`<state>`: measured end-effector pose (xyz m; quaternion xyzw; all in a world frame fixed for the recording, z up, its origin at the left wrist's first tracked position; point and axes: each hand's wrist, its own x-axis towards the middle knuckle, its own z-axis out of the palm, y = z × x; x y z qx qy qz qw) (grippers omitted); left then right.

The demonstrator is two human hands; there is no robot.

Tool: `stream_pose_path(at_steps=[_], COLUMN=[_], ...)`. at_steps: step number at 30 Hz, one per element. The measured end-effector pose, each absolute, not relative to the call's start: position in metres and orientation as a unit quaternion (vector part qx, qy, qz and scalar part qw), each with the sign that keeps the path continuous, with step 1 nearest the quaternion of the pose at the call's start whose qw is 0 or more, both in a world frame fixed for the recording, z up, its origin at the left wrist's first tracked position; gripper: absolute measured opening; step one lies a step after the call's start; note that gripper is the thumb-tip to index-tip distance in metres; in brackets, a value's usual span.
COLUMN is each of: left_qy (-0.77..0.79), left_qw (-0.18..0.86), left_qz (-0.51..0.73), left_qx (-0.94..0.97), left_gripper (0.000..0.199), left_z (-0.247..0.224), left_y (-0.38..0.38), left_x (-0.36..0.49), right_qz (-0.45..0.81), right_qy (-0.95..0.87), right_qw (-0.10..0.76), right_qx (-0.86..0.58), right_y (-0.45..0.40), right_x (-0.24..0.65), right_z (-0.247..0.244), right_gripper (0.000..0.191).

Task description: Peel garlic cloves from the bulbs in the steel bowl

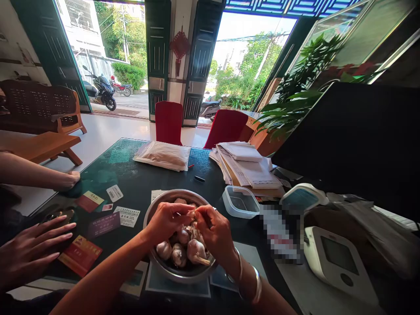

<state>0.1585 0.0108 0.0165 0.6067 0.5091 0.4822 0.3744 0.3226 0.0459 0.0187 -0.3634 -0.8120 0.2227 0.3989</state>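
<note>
A round metal bowl holds several garlic bulbs, one with a long stem. Above it, my left hand is closed, thumb and fingers pinching a small pale piece of garlic. From the other side my right hand closes on the same piece, its fingertips meeting those of the left. My fingers partly cover the piece, so its exact shape is hidden. Two silver bangles circle my right wrist. A clear plastic box stands right of the bowl, close to my right hand.
The dark glass-topped table bears cards, a plastic-wrapped packet, a pen and stacked papers. A co-worker's hand rests at the left. On the right stand a white device and a black screen.
</note>
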Motion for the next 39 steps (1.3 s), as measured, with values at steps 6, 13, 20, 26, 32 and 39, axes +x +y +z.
stream_pose_path(at_steps=[6, 13, 20, 26, 32, 39], left_qy=[0.516, 0.516, 0.5, 0.504, 0.531, 0.555], left_qw=[0.377, 0.43, 0.445, 0.418, 0.361, 0.308], left_qz=[0.498, 0.531, 0.524, 0.519, 0.495, 0.48], left_qx=[0.586, 0.517, 0.526, 0.549, 0.586, 0.606], left_gripper=[0.028, 0.024, 0.02, 0.015, 0.015, 0.011], left_z=[0.0188, 0.0251, 0.023, 0.0201, 0.0169, 0.0216], left_y=[0.0129, 0.0168, 0.0152, 0.0152, 0.0126, 0.0095], left_x=[0.1547, 0.1542, 0.1545, 0.1556, 0.1563, 0.1602], right_qz=[0.221, 0.205, 0.198, 0.221, 0.233, 0.238], right_qy=[-0.814, -0.851, -0.863, -0.826, -0.816, -0.807], right_qw=[0.386, 0.317, 0.306, 0.395, 0.421, 0.44], right_qx=[-0.374, -0.365, -0.349, -0.336, -0.32, -0.314], right_y=[0.0501, 0.0515, 0.0496, 0.0487, 0.0458, 0.0422], right_x=[0.3214, 0.3224, 0.3224, 0.3224, 0.3214, 0.3183], right_z=[0.018, 0.0167, 0.0169, 0.0174, 0.0191, 0.0209], right_gripper=[0.012, 0.018, 0.016, 0.012, 0.011, 0.009])
